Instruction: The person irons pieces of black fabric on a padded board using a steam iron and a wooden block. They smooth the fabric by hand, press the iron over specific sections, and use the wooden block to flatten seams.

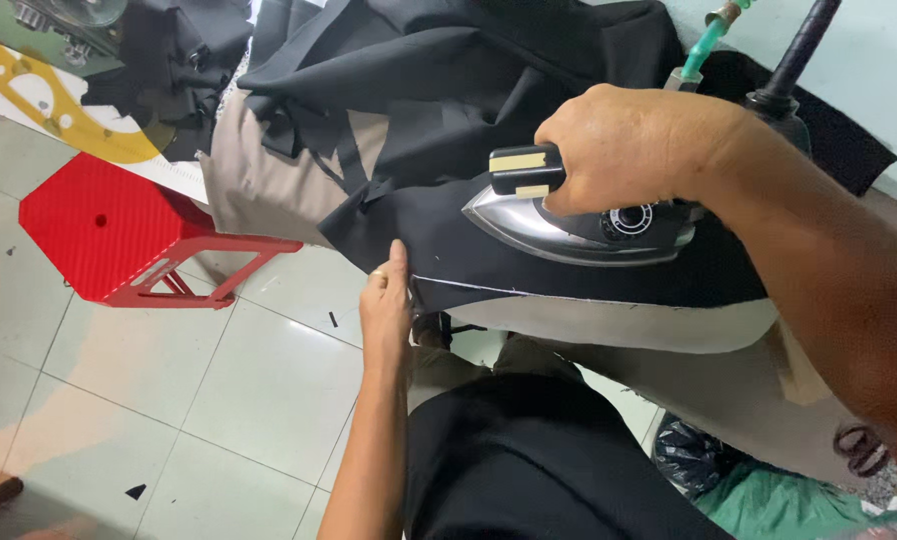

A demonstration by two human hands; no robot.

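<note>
The right hand [634, 145] is clenched around the black handle of a steam iron [584, 225], whose shiny metal body sits flat on a piece of black fabric [449, 235] spread over the padded desk [669, 330]. The iron's pointed nose faces left, toward the fabric's free corner, and a dial shows on its side just under the knuckles. A green hose [706, 45] and a black cord [804, 45] rise from behind the hand toward the wall. The left hand [387, 305] reaches up from below with its grip pinched on the near edge of the black fabric, fingers straight and pressed together, a ring on one of them; it holds the cloth at the desk's rim, a little to the left of the iron's nose and apart from it. A thin pale line runs along the fabric's edge from that hand toward the right. Further back on the desk lies a heap of more black cloth [449, 70] with tan cloth [259, 185] showing under it and hanging over the side. On the tiled floor [199, 400] to the left stands a red plastic stool [119, 235], and small dark scraps are scattered over the tiles. At the lower right, under the desk, sits a green bag [769, 500] next to a dark crumpled one.
</note>
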